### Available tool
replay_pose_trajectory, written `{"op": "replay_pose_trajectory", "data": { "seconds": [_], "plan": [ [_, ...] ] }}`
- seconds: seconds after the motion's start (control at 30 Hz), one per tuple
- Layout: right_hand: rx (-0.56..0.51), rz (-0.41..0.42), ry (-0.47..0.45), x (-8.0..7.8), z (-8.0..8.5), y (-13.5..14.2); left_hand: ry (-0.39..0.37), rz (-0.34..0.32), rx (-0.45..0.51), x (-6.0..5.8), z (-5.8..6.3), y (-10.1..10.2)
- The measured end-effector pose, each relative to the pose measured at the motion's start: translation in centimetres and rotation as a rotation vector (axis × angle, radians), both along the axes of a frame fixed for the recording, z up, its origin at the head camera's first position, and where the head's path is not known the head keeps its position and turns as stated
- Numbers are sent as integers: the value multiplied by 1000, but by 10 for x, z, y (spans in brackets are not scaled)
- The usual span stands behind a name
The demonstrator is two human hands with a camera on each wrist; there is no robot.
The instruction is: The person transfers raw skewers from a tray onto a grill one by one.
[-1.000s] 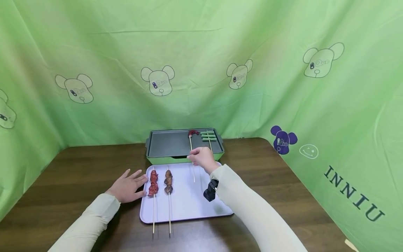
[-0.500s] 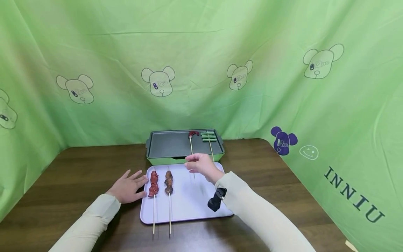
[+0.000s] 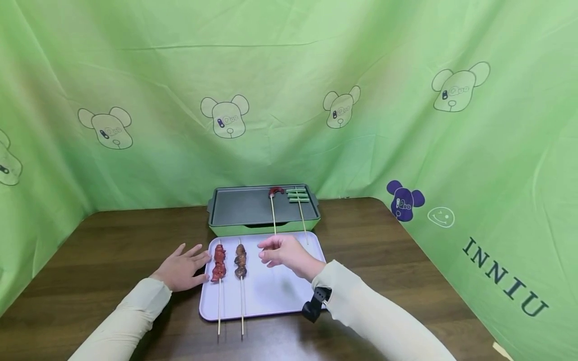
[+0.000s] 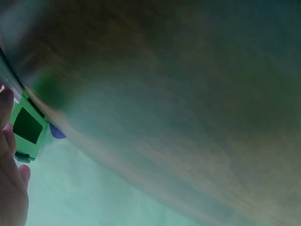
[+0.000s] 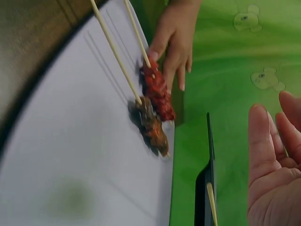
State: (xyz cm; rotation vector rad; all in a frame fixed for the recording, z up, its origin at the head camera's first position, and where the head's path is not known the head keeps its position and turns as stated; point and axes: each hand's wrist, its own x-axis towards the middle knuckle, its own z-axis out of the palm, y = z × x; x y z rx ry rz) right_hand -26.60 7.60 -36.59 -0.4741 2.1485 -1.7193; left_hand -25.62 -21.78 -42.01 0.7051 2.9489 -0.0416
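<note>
My left hand (image 3: 180, 269) lies with spread fingers at the left rim of the white tray (image 3: 275, 293), its fingertips touching that rim. Beside it on the tray are a red meat skewer (image 3: 219, 263) and a brown meat skewer (image 3: 241, 261), their sticks poking past the front edge. Over the tray's back half hovers my right hand (image 3: 291, 254), fingers loosely bent with nothing between them, as the right wrist view also shows. Behind it, a skewer with a curled red piece (image 3: 276, 191) and a skewer of green vegetable pieces (image 3: 298, 195) lie on the grill.
The green grill (image 3: 244, 205) with a dark plate stands against the tray's back edge. Both skewers there have sticks hanging over its front. Brown wooden table (image 3: 135, 225) surrounds everything, and a green printed curtain (image 3: 289, 100) closes off the back and sides.
My right hand has let go of the stick of the skewer with the curled red piece and drawn back toward me over the tray. My left hand stays put.
</note>
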Motion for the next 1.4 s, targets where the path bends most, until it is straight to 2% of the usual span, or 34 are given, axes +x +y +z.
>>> {"op": "replay_pose_trajectory", "data": {
  "seconds": [0.27, 0.53, 0.67, 0.8, 0.87, 0.93, 1.07, 1.2, 1.3, 1.4],
  "plan": [
    [-11, 142, -40, 20, -7, -2, -10, -13, 7, -1, -3, 0],
    [-23, 208, -86, 32, -13, -4, -16, -27, 2, -2, -6, 0],
    [-29, 211, -106, 34, -19, -4, -22, -28, 6, -3, -6, -1],
    [15, 212, -127, 33, -21, -6, -2, -64, 23, -5, -2, -6],
    [70, 223, -129, 29, -15, -10, 21, -65, 16, -7, 3, -13],
    [95, 213, -175, 24, -7, -17, 49, -64, -13, -11, 11, -18],
    [73, 209, -264, 25, 2, -33, 15, -66, -80, -17, 24, -16],
    [76, 175, -335, 34, -7, -35, -28, -96, -69, -18, 19, -8],
    [92, 153, -393, 36, -18, -30, -16, -105, -57, -17, 11, -8],
    [99, 137, -404, 33, -25, -24, 20, -118, -44, -20, 4, -9]
  ]
}}
